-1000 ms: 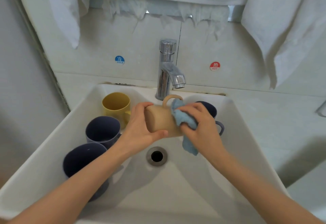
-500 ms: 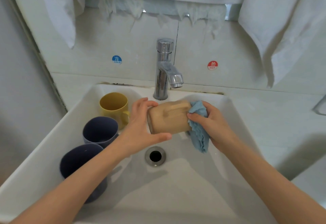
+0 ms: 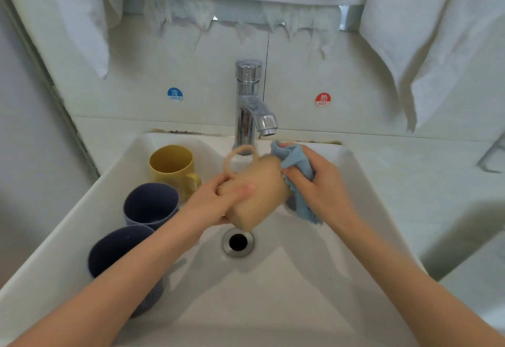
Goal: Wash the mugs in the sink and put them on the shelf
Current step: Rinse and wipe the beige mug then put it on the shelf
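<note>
Beige mug (image 3: 258, 196): tilting over the sink (image 3: 273, 305), blurry, far end hiding behind cloth (image 3: 297, 160)
Left hand (image 3: 218, 204): gripping its lower end
Right hand (image 3: 322, 188): bunching the cloth against it
Navy mug (image 3: 120, 248): forearm covering half

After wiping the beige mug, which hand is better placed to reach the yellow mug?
Probably the left hand: the yellow mug stands just beside it at the left of the sink. The right hand grips the blue cloth beyond the beige mug, which the left must first release.
</note>
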Tool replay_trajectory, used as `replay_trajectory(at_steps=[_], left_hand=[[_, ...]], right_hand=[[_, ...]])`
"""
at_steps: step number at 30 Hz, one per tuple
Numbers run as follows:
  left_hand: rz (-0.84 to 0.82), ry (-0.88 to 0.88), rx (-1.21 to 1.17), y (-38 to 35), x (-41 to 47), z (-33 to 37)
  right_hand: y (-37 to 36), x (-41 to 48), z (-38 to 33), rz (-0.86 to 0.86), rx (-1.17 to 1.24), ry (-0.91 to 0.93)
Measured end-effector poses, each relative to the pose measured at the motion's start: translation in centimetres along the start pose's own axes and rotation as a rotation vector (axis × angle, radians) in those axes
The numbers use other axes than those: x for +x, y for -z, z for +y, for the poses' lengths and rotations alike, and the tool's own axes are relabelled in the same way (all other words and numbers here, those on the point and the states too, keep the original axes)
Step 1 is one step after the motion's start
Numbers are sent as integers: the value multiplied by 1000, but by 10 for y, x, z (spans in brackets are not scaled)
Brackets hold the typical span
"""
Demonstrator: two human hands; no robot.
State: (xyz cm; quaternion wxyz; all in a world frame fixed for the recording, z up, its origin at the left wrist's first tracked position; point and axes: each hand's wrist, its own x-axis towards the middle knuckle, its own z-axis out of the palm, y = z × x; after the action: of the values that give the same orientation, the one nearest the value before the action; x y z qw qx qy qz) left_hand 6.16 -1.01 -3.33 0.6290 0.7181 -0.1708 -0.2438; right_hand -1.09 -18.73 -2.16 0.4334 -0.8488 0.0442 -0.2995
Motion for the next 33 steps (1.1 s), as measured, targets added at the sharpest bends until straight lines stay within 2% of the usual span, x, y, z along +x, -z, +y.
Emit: replay_trajectory(at_steps=[2,4,6,9,13,16,20,22,25,30,33], left_hand=[[2,96,-211,3,0,2],[-18,121,-276,5,-1,2],[-41,150,-348,3,-1,1],[-48,199,-447,1,0,-3],[-131,224,-531,6,-1,-5],[-145,289,-623,7,-1,-5],[-50,355,-698,6,-1,-2],[-57,370,-702,5,-2,-1],[-82,394,-714,4,-3,1],[-170,333,-692,7,-4,0],[-200,347,-702,7,-4,0]], right_hand=[[-4,-1,9,-63,-162,211],[-10,-3,15,-152,-339,285],[-16,-6,17,-146,-430,340],[-27,-18,8,-127,-465,521],[-48,-36,-5,-230,-432,688],[-51,-33,-1,-195,-401,648],[-37,-14,20,-123,-166,256],[-31,-11,26,-99,-94,147],[-32,-15,17,-89,-144,227],[-48,-34,0,-204,-344,634],[-53,-35,-1,-207,-369,664]])
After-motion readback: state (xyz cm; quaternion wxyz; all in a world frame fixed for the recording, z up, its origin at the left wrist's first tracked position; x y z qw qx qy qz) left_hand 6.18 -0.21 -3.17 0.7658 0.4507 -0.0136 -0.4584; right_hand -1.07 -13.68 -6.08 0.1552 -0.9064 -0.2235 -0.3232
